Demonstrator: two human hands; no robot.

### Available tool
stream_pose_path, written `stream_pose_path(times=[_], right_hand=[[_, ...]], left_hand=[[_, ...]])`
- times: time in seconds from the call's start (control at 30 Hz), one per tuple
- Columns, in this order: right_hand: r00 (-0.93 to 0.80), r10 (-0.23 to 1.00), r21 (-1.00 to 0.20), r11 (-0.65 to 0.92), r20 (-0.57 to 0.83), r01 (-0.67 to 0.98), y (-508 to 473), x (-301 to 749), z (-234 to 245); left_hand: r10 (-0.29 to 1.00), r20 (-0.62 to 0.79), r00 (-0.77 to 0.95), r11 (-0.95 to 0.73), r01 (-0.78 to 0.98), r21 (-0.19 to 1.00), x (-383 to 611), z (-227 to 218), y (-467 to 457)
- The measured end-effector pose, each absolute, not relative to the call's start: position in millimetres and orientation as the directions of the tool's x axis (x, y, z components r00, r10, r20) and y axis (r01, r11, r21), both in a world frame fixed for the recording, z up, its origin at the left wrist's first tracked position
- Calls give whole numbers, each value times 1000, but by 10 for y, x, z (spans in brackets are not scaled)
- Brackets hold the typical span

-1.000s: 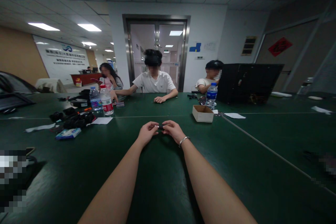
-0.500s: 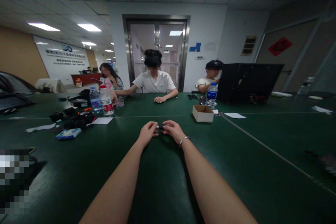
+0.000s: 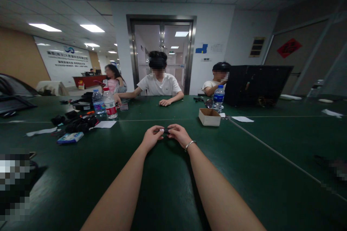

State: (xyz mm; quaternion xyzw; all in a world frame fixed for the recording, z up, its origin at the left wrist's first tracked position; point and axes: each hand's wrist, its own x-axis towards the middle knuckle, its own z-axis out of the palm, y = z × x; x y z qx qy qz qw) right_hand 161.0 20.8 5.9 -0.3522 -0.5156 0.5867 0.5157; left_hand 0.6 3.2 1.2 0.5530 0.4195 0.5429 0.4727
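Note:
Between my two hands is a small dark cylindrical object point(image 3: 166, 131) with a shiny silvery part toward its left end. It is too small to tell its kind. My left hand point(image 3: 152, 138) pinches the silvery end between thumb and fingers. The dark end is pinched by my right hand point(image 3: 179, 135), which has a silver bracelet point(image 3: 189, 145) at the wrist. Both hands are just above the green table point(image 3: 168, 180), in the middle of the view. My fingertips hide part of the object.
Ahead to the right stands an open cardboard box point(image 3: 209, 118), near a blue-capped water bottle point(image 3: 218, 98). On the left are two bottles, dark gear point(image 3: 81, 121) and a blue-white packet point(image 3: 70, 138). A large black case point(image 3: 255, 85) stands far right. Several people sit across the table.
My hands keep almost the same place and grip; slightly more of the silvery part shows beside my left fingertips. The person at the far left has shifted posture.

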Motion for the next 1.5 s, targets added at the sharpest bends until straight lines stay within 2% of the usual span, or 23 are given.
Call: stream_pose_path(times=[0.5, 0.7, 0.83, 1.07, 1.2, 1.3, 1.43, 1.5], right_hand=[[-220, 968, -969, 63, 118, -239, 179, 1615, 82], [-203, 972, -965, 65, 119, -254, 195, 1612, 69], [-212, 971, -967, 54, 109, -250, 194, 1613, 74], [-229, 967, -973, 57, 110, -225, 199, 1611, 63], [-267, 954, -974, 80, 136, -211, 210, 1602, 40], [-285, 941, -980, 149, 181, -132, 227, 1580, 10], [-317, 919, -958, 275, 237, 82, 231, 1518, -53], [-331, 906, -932, 328, 264, 153, 215, 1488, -77]], left_hand=[[986, 163, 19, -162, -14, 987, 24, 11, 39], [959, 268, 92, -264, -50, 963, 20, 66, -29], [955, 264, 138, -260, -45, 964, 3, 63, -27], [972, 219, 83, -215, -51, 975, 6, 74, -23], [978, 205, -29, -206, -54, 977, 12, 66, 16], [987, 137, -87, -147, -114, 983, 37, 63, 39], [998, 21, -66, -40, -314, 949, 131, 71, -1], [998, -9, -65, -13, -322, 947, 173, 66, -31]])
